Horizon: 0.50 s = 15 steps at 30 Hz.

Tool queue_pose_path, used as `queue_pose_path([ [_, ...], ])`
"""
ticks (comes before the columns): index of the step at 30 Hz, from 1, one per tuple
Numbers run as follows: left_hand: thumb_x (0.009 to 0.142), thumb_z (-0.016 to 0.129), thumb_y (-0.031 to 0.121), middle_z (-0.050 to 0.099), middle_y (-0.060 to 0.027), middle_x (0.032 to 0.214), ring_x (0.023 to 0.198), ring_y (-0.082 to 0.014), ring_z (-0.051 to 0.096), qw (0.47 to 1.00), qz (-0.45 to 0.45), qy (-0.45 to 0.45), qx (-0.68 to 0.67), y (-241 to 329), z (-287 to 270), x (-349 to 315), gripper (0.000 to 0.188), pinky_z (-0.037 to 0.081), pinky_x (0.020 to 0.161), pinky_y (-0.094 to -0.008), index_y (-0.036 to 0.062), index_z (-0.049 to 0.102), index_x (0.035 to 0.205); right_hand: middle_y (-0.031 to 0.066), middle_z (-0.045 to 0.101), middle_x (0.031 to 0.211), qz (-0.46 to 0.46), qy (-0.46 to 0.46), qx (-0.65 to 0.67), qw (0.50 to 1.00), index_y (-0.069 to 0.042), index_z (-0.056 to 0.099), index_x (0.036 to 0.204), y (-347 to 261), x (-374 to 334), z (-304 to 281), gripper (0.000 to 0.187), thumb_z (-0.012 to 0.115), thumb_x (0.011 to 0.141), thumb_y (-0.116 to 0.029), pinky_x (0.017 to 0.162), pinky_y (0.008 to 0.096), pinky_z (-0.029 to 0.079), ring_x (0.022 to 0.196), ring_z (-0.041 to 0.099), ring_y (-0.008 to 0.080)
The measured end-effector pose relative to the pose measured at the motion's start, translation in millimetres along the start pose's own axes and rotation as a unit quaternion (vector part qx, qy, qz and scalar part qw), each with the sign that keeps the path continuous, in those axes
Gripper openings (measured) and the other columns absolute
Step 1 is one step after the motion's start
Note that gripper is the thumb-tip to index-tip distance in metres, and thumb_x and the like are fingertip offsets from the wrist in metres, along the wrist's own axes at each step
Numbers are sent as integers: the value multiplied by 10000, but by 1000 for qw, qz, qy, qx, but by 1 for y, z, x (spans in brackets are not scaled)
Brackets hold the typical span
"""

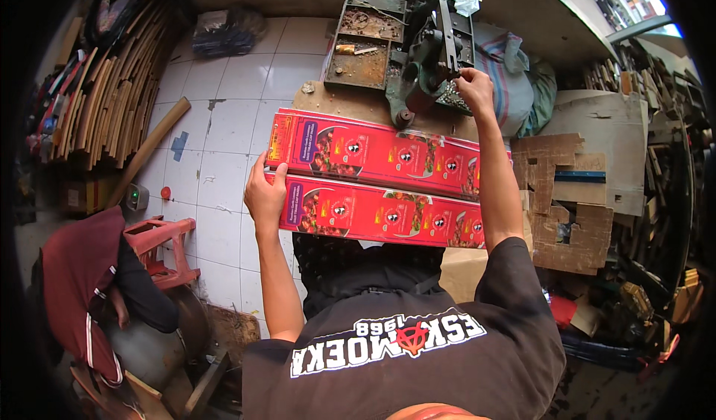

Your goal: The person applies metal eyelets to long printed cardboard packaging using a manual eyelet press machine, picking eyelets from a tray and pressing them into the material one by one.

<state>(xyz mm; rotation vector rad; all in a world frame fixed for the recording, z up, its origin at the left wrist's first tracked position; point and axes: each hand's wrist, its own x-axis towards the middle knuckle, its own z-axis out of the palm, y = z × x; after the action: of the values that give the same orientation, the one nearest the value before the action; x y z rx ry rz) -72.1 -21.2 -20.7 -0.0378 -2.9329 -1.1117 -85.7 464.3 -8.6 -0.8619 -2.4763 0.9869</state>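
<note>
left hand point(265, 192) grips the near end of a long red printed carton point(380, 185); right hand point(475, 86) is closed on the lever of a rusty metal press point(406, 43).

the carton lies flat across the wooden bench point(335, 101), stretching rightward from the left hand under the right forearm, just below the press. another person in a dark red shirt point(78, 278) sits well apart at lower left.

The long printed cardboard sheet point(377, 185) is bright red with purple patches and food pictures — the machine point(406, 43) is rusty brown, the floor point(224, 121) white tiles.
</note>
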Motion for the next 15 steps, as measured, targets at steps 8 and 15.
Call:
queue_pose_path([
  [8,899,662,340,657,-169,1210,1080,-348,642,1000,-7,3,2,3,-3,-2,503,504,916,-413,46,586,1300,13,676,775,-9,-91,213,973,4,703,1016,-12,-56,17,192,648,938,-162,611,231,507,668,628,76],
  [15,897,664,339,659,-175,1212,1086,-347,642,1000,1,1,-1,2,-3,-1,502,504,916,-410,41,589,1295,-44,628,753,-11,-130,373,919,-23,692,1034,-33,-128,48,151,653,958,-148,567,197,430,636,525,32],
])
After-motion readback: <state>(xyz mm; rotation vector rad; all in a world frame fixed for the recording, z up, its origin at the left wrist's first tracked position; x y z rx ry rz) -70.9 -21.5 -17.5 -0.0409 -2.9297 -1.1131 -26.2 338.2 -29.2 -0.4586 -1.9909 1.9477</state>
